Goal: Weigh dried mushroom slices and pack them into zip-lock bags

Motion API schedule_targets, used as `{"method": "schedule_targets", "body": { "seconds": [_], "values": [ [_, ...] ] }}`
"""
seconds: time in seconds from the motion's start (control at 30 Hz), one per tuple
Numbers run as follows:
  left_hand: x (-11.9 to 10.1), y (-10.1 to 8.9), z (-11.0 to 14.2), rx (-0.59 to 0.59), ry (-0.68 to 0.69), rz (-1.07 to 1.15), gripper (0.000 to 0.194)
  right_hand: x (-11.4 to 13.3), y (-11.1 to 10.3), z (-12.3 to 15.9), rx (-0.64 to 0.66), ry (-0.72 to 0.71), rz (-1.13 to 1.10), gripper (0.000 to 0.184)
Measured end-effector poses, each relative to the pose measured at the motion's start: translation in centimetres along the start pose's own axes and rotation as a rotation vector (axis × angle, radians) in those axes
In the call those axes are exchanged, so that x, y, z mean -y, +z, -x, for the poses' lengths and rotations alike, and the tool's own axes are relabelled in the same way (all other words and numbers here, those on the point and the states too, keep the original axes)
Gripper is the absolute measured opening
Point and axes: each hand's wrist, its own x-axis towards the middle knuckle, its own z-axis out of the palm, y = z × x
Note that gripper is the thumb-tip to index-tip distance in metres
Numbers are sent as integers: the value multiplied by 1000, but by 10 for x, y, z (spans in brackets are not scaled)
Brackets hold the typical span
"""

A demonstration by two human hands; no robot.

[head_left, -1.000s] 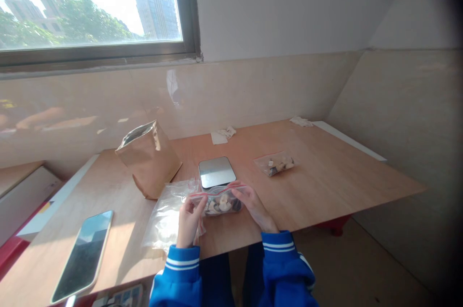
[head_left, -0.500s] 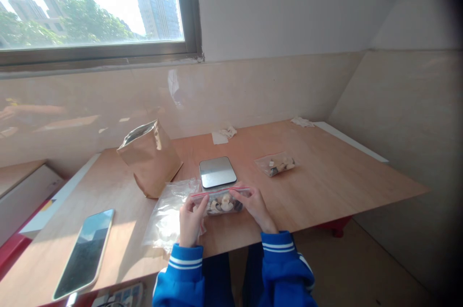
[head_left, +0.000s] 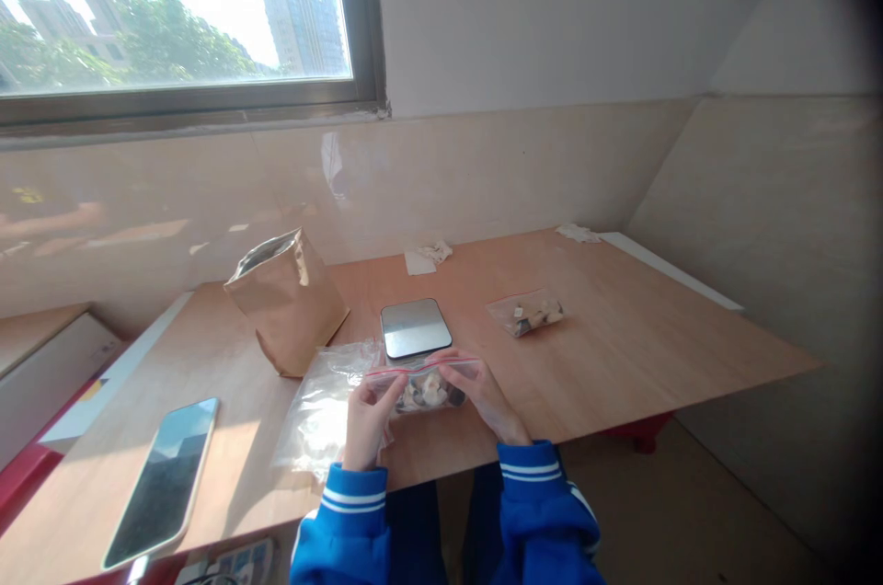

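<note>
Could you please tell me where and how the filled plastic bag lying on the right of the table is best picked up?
I would pinch the filled plastic bag by its flat left end, coming from above on that side: it looks thin and nearly empty there, while lumpy contents bulge towards the right.

On my feed, the left hand (head_left: 368, 421) now has its thumb farther along the red strip (head_left: 418, 369) of the zip bag (head_left: 429, 392). I see its thumb and the right hand's (head_left: 487, 399) closer together than a second ago.
</note>
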Motion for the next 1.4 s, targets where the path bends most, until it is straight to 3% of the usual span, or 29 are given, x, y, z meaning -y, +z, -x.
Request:
{"method": "schedule_targets", "body": {
  "seconds": [0.23,0.67,0.87,1.03,1.4],
  "values": [
    [2,3,0,-44,13,28,29,0,1,1,8,6,79,23],
    [-2,6,3,-116,33,-8,27,-1,10,-2,-160,-44,139,26],
    [-4,5,1,5,-32,47,32,4,16,-5,-151,-88,164,24],
    [-3,8,2,24,-39,61,32,1,19,-7,-112,-59,133,28],
    [-22,25,10,-79,12,48,30,6,36,-8,-239,-108,183,20]
  ]
}}
